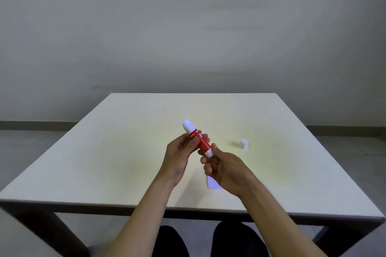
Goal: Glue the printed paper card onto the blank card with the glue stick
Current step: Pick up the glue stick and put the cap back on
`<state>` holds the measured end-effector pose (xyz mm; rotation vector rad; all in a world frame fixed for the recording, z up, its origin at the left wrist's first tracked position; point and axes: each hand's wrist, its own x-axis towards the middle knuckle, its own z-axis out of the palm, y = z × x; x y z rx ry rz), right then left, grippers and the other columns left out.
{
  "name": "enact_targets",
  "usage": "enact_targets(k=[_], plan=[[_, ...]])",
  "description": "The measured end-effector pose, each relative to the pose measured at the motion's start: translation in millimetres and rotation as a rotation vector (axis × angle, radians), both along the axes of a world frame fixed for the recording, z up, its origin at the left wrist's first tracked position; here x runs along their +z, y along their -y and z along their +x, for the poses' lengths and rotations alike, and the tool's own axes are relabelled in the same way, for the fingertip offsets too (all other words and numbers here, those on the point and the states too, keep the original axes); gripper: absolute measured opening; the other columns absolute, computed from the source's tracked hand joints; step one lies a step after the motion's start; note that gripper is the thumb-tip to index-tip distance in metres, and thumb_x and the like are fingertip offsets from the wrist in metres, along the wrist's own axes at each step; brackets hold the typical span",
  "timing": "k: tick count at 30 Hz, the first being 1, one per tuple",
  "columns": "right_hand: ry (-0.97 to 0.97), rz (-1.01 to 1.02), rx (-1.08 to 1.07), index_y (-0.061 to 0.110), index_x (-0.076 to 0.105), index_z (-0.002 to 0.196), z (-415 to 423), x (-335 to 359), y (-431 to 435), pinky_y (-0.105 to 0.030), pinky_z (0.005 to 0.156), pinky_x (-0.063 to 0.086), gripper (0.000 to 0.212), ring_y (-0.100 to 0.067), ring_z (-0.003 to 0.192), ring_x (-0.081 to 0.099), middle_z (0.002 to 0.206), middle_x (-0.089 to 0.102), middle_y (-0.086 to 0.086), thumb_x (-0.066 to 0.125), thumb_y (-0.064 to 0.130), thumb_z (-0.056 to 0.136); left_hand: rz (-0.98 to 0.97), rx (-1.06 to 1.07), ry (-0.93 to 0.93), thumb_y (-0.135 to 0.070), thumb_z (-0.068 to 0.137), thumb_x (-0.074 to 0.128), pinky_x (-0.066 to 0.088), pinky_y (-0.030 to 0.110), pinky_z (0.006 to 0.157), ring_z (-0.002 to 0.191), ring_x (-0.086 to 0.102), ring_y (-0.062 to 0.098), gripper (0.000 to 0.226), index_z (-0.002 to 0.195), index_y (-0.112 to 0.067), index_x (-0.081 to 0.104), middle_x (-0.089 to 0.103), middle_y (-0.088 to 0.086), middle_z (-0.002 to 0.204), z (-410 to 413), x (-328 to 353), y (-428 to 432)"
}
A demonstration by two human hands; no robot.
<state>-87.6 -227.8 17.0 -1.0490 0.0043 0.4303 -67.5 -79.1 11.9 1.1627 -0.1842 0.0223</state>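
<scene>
A red glue stick (201, 141) with a white tip and a white base is held above the middle of the table, tilted with its tip up and to the left. My left hand (183, 152) grips its red body. My right hand (221, 168) pinches its white base end. The white cap (244, 144) stands upright on the table to the right, apart from both hands. A white card (211, 183) lies flat on the table under my right hand, mostly hidden by it. I cannot tell whether it is the printed or the blank card.
The white table (104, 152) reaches from the near edge at the bottom to a grey wall behind. My dark-clothed knees (208, 240) show under the near edge.
</scene>
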Motion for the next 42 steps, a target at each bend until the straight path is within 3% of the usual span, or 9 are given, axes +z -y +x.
enact_targets(k=[7,12,16,18,23,28,33,38,42], plan=[[1.019,-1.136,-0.681,0.005,0.062,0.089,-8.9,-28.8,-1.4,-0.026,0.058,0.042,0.016,-0.025,0.065,0.059,0.071,0.061,-0.001,0.073,0.008,0.078,-0.009,0.04,-0.04,-0.023,0.076,0.074,0.05,0.026,0.088,0.097,0.071,0.02,0.01,0.084,-0.019,0.078,0.077,0.006,0.094,-4.4,-3.8,17.7],[0.098,-0.424,-0.141,0.029,0.058,0.12,-6.3,-4.5,12.1,-0.026,0.055,0.046,0.041,-0.019,0.049,0.058,0.064,0.069,-0.004,0.045,0.055,0.091,0.0,0.043,-0.034,-0.033,0.068,0.078,0.048,0.03,0.091,0.098,0.071,0.022,0.023,0.085,-0.017,0.077,0.077,0.007,0.095,-6.0,-1.5,19.2],[-0.187,0.065,0.036,0.003,0.066,0.074,-6.3,3.0,16.9,-0.024,0.045,0.047,0.048,-0.018,0.043,0.05,0.057,0.058,-0.008,0.05,0.045,0.092,-0.005,0.042,-0.024,-0.032,0.068,0.075,0.049,0.028,0.091,0.1,0.07,0.022,0.021,0.084,-0.019,0.078,0.077,0.007,0.096,-5.2,1.8,15.5],[-0.064,0.05,-0.06,0.003,0.065,0.075,-8.4,-0.8,9.6,-0.023,0.051,0.049,0.03,-0.016,0.048,0.055,0.062,0.059,-0.008,0.055,0.026,0.093,-0.012,0.035,-0.024,-0.032,0.066,0.075,0.05,0.026,0.089,0.097,0.071,0.02,0.022,0.083,-0.018,0.078,0.077,0.006,0.095,-5.2,4.8,15.5],[0.66,-0.895,-0.542,0.024,0.058,0.067,-6.3,-17.3,5.5,-0.013,0.056,0.038,0.019,-0.007,0.049,0.051,0.051,0.055,0.008,0.07,0.02,0.082,0.037,0.002,0.018,-0.032,0.067,0.075,0.053,0.028,0.089,0.096,0.071,0.023,0.025,0.087,-0.017,0.077,0.077,0.007,0.094,-6.4,7.5,19.2],[0.232,-0.31,-0.036,0.019,0.076,0.078,-7.6,5.2,25.0,-0.026,0.062,0.048,0.035,-0.02,0.055,0.063,0.072,0.073,-0.009,0.055,0.047,0.087,0.051,0.016,0.032,-0.029,0.071,0.072,0.052,0.028,0.089,0.095,0.071,0.023,0.023,0.089,-0.016,0.076,0.077,0.007,0.093,-2.0,9.0,9.5],[0.217,-0.148,-0.153,0.006,0.064,0.086,-9.4,1.6,15.1,-0.021,0.063,0.052,0.01,-0.014,0.065,0.068,0.077,0.073,-0.005,0.064,0.016,0.086,0.05,0.027,0.028,-0.027,0.074,0.072,0.052,0.029,0.089,0.095,0.071,0.024,0.017,0.088,-0.018,0.077,0.077,0.007,0.093,-2.5,9.6,13.3],[1.249,-1.238,-0.776,0.003,0.06,0.08,-12.2,-20.9,1.4,-0.029,0.073,0.04,0.013,-0.024,0.067,0.059,0.075,0.064,-0.005,0.071,-0.002,0.076,0.062,0.039,0.016,-0.01,0.084,0.065,0.049,0.032,0.093,0.094,0.072,0.022,0.016,0.085,-0.019,0.078,0.077,0.005,0.092,-2.3,9.5,16.5],[0.534,-0.758,-0.45,0.015,0.058,0.102,-11.5,-1.8,2.1,-0.015,0.064,0.044,0.026,-0.006,0.062,0.057,0.072,0.067,0.008,0.061,0.036,0.088,0.052,0.048,0.02,-0.015,0.079,0.07,0.049,0.032,0.092,0.092,0.072,0.021,0.009,0.083,-0.018,0.078,0.077,0.005,0.09,-2.3,10.2,11.4]])
